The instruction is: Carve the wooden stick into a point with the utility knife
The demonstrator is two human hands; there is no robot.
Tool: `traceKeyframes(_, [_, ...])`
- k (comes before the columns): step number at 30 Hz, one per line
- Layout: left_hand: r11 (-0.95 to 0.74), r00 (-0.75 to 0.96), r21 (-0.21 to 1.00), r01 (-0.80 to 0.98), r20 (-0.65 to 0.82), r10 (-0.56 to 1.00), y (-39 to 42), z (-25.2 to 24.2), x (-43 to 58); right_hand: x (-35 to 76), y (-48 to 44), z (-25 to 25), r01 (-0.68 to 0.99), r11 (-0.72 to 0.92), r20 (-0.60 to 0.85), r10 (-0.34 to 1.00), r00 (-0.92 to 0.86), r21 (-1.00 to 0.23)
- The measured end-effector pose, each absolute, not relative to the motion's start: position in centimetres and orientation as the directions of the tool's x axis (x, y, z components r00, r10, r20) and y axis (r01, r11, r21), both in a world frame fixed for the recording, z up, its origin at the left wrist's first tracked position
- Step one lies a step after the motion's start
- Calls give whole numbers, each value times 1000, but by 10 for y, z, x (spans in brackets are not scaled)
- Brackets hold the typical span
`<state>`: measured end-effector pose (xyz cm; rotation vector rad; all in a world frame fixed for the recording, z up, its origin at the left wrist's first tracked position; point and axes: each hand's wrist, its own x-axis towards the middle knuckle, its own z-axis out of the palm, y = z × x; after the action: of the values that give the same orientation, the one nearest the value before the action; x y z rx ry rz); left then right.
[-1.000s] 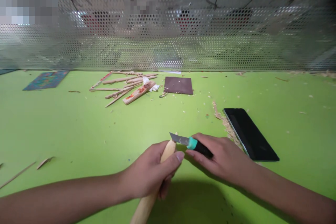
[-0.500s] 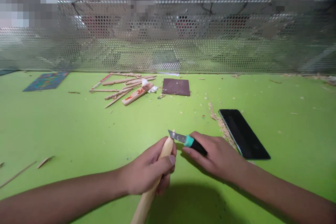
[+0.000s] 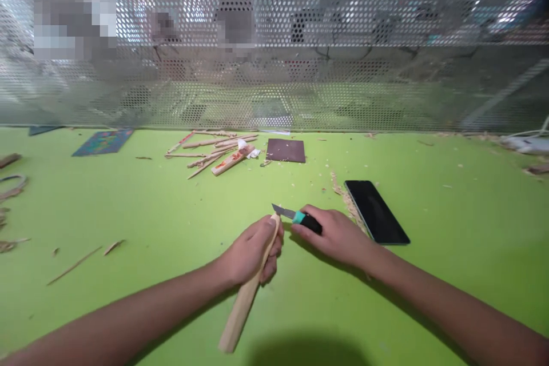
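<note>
My left hand (image 3: 253, 249) is closed around a pale wooden stick (image 3: 241, 314), gripping it near its far end. The stick slants from lower left up toward the middle, and its near end shows below the hand. My right hand (image 3: 338, 234) is closed on the black and teal handle of a craft knife (image 3: 306, 221). Its metal blade points left and lies at the tip of the stick, just beyond my left thumb; whether the edge touches the wood I cannot tell. Part of the handle is hidden in my right palm.
A black phone (image 3: 377, 211) lies right of my right hand, with wood shavings (image 3: 352, 206) along its side. Carved sticks (image 3: 210, 142), a stained wooden piece (image 3: 231, 161) and a brown sheet (image 3: 285, 150) lie farther back. A perforated metal screen (image 3: 274, 86) stands behind the green table (image 3: 171, 211).
The view has tilted up and widened, so more of the stick and the table's left side shows. My left thumb has moved up along the stick toward its tip. Both hands keep their holds.
</note>
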<state>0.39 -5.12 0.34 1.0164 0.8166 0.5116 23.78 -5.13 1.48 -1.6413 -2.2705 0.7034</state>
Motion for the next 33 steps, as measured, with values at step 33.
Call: traceKeyframes(33, [362, 438, 928, -84, -292, 850, -179, 2, -43, 160, -192, -17, 723, 356, 364, 919, -154, -592])
